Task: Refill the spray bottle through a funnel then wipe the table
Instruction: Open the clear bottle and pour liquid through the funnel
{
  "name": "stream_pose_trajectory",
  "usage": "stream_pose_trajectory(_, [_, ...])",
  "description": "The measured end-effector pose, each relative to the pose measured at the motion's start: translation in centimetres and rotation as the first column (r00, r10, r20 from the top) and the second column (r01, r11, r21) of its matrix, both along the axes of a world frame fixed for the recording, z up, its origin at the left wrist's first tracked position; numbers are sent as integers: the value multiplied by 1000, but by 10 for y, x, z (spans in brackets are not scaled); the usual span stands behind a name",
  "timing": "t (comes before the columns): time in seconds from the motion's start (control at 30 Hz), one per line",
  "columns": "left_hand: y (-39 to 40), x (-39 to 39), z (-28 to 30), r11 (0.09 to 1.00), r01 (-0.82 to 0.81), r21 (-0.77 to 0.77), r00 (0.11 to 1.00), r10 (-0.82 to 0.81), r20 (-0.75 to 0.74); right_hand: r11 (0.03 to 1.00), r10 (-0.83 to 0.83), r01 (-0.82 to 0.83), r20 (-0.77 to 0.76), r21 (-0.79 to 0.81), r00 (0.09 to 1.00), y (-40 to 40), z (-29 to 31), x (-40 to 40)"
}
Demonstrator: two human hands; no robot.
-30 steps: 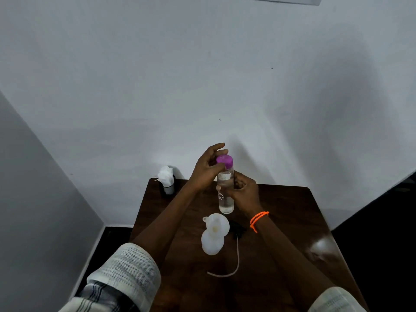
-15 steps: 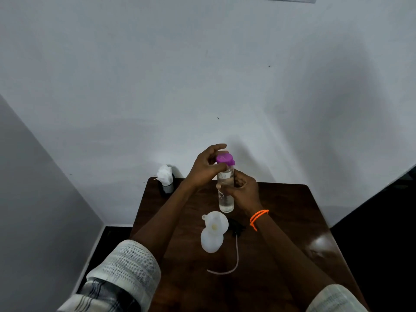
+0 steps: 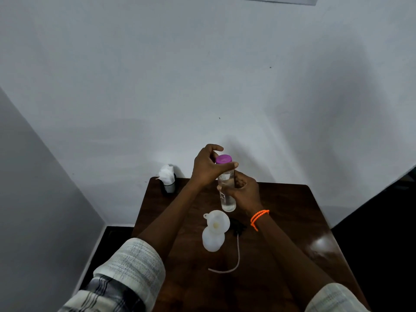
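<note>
White spray bottle [image 3: 213,240] stands uncapped – funnel [image 3: 216,224] seated, apparently, in its neck.

**Crowded below the grip, open to its right**

Just below the two-handed grip, the funnel [image 3: 216,221] on the white bottle [image 3: 212,239], black spray head [image 3: 239,227] and tube [image 3: 234,262] block the way. The surface [image 3: 290,212] right of the grip lies open. Tissue holder [image 3: 168,182] stands well left.
</note>
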State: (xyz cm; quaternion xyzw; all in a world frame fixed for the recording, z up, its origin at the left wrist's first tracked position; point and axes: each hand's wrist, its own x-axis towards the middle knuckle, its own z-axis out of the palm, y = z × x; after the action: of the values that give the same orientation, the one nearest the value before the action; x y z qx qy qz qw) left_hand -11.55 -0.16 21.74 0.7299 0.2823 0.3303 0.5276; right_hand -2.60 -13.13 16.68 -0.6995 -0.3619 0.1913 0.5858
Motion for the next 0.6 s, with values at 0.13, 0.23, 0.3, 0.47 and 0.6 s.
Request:
stream_pose_trajectory(0.13, [5, 1, 0, 974, 204, -96, 978, -206, -11, 1000, -14, 14, -19, -10, 1000, -1, -2, -1])
stream_pose_trajectory(0.23, [10, -4, 0, 954, 281, -108, 960, -278, 35, 1000, -19, 19, -9, -10, 1000, -1, -2, 0])
stream_pose_trajectory(0.3, [13, -5, -2, 964, 253, -84, 967, -251, 31, 1000, -22, 22, -5, -8, 1000, -2, -3, 0])
stream_pose_trajectory(0.47, [11, -4, -3, 995, 98, -32, 995, -97, 31, 1000, -15, 15, 11, -9, 1000, -3, -2, -1])
stream_pose_trajectory(0.6, [6, -4, -3, 999, 46, -15, 998, -45, 48, 1000, -18, 18, 11, -13, 1000, -2, 0, -2])
